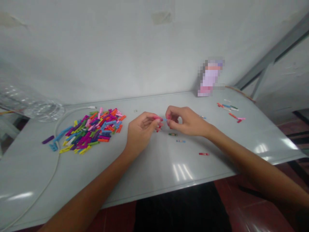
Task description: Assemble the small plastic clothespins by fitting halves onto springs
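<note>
Your two hands meet over the desk point(149, 174) at a small blue piece point(165, 119).
Your left hand point(139, 130) and right hand point(188, 121) each have a narrow fingertip grip on the blue piece, held between them. On the desk, a green clip point(173, 134), a blue clip point(181, 141) and a red clip point(204, 154) lie near your right hand; the mixed pile point(93, 130) sits left of your left hand, beside a white cable point(57, 154).
</note>
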Available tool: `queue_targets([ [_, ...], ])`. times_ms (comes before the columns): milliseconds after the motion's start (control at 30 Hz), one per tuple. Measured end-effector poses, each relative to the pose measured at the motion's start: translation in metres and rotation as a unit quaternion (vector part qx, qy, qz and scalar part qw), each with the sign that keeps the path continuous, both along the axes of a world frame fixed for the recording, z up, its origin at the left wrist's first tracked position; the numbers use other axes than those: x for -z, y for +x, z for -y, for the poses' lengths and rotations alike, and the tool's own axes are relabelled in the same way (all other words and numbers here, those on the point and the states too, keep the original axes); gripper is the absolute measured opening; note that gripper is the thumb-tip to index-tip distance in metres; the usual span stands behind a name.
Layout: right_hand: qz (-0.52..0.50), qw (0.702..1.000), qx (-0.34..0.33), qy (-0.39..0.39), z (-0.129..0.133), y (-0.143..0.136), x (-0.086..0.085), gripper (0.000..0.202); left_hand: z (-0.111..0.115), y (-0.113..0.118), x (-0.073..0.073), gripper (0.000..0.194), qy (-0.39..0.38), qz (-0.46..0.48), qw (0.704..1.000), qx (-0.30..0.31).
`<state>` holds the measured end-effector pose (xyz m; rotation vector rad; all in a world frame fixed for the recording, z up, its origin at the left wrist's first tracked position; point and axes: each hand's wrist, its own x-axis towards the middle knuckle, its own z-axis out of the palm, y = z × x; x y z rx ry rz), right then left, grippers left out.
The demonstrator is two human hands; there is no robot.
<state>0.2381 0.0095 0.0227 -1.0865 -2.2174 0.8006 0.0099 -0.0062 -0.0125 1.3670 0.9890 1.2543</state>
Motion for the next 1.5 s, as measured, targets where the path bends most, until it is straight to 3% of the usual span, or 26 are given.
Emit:
queue_targets([
  [267, -0.009, 0.998, -0.005, 0.055, 0.007, -0.003, 0.007, 0.006, 0.010, 0.007, -0.006, 0.018, -0.030, 0.020, 0.999, -0.019],
  [467, -0.006, 0.999, -0.011, 0.051, 0.013, -0.004, 0.010, 0.020, 0.008, 0.004, -0.004, 0.020, -0.057, 0.036, 0.998, 0.003],
  [867, -0.138, 0.986, 0.045, 0.079, 0.014, 0.002, 0.017, 0.017, 0.007, 0.000, -0.009, 0.036, -0.088, 0.022, 0.996, 0.000],
  [1100, -0.120, 0.987, 0.037, 0.098, 0.015, 0.001, 0.012, 0.016, 0.005, 0.002, -0.004, 0.029, -0.075, 0.027, 0.997, -0.012],
  [1333, -0.106, 0.974, 0.035, 0.198, 0.018, -0.002, 0.022, 0.015, 0.004, 0.001, -0.006, 0.017, -0.063, 0.021, 0.998, -0.017],
  [1500, -0.136, 0.979, 0.034, 0.147, 0.020, -0.004, 0.017, 0.014, 0.005, 0.001, -0.005, 0.022, -0.068, 0.029, 0.997, -0.019],
])
